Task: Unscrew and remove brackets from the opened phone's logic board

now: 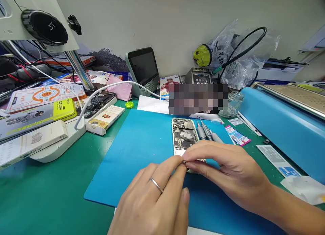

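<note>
An opened smartphone (186, 135) with its inner parts bare lies on the blue mat (127, 153). My left hand (154, 194), a ring on one finger, reaches over the phone's near end with its fingertips pinched together. From the right, my right hand (228, 170) meets it there, thumb and forefinger closed. Between the fingertips of both hands shows a tiny metallic piece, too small to name. Both hands hide the phone's near end. Just beyond my right hand lie several screwdrivers (205, 130), side by side on the mat.
At left, a microscope stand (78, 70) rises beside boxes and another opened phone (100, 103). A smart display (142, 70) stands at the back. A glass jar (232, 104) and a blue machine (279, 126) are on the right. A white cable (111, 86) arches across the left.
</note>
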`<state>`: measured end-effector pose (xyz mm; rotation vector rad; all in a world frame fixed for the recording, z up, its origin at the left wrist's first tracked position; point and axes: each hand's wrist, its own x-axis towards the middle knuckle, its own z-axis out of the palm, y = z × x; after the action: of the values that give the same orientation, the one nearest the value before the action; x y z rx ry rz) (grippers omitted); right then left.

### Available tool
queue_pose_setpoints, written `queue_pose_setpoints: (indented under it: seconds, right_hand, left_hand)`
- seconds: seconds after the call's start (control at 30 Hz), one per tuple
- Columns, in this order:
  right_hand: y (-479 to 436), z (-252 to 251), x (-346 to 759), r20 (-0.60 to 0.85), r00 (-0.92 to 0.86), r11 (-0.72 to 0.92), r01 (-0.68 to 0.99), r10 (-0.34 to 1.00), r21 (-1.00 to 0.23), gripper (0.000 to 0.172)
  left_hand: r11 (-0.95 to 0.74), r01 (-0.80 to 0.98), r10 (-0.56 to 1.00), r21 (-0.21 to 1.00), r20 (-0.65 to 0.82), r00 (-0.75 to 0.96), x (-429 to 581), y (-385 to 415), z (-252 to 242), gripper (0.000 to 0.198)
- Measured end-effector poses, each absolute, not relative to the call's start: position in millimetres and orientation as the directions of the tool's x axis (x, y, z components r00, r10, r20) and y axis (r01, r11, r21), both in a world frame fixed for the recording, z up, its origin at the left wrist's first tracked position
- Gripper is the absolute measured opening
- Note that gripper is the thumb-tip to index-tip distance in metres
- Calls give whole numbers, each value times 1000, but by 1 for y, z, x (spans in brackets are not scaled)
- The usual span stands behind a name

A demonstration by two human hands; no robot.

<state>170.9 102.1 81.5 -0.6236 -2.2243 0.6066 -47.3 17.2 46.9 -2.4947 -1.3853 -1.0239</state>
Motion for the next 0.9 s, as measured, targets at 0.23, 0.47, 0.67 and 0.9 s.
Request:
queue_pose_setpoints:
  seconds: [0.23,0.47,0.67,0.9]
  right_hand:
    - [103,80,172,530,-645,817,285,550,-501,11]
    - [101,78,173,516,-672,829,288,531,-479,12]
    - [102,80,174,536,-661,843,315,525,-436,15]
    - [108,77,179,537,-705,886,388,463,-254,16]
  left_hand:
    - [-581,798,684,160,628,371,-50,18,42,39]
    - [-577,797,695,180,621,362,-51,17,43,37]
    - [-562,808,696,179,629,345,-50,19,43,36]
    - [-474,859,771,192,561,300,-52,14,41,33]
